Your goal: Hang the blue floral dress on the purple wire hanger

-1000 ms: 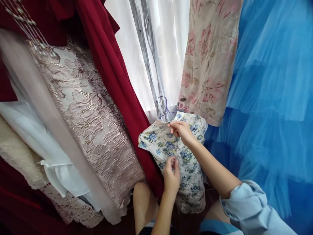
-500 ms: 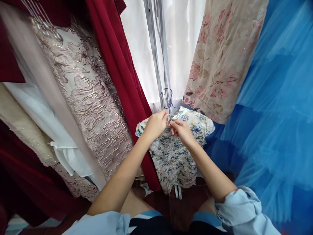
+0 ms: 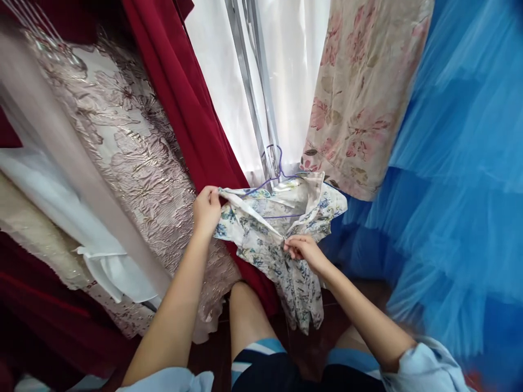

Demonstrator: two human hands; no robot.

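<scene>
A white dress with blue and yellow floral print (image 3: 261, 239) hangs on a thin purple wire hanger (image 3: 280, 158) in front of me. Its neckline gapes wide, and the hanger's lower bar shows inside. My left hand (image 3: 207, 211) is closed on the neckline edge at the left shoulder, pulling it outward. At the bottom of the V-shaped opening, my right hand (image 3: 303, 250) pinches the fabric edge. Whether a zip pull is between those fingertips, I cannot tell.
Dark red cloth (image 3: 180, 98) and a pink textured brocade garment (image 3: 139, 158) hang on the left. A beige dress with pink flowers (image 3: 359, 109) and a blue tulle gown (image 3: 453, 163) hang on the right. Grey metal poles (image 3: 245, 71) stand before a white curtain (image 3: 294, 71).
My hands, close together at the neckline before, are now apart. The left has moved left with the edge and the right lower. The dress opening has spread wide and the hem has shifted.
</scene>
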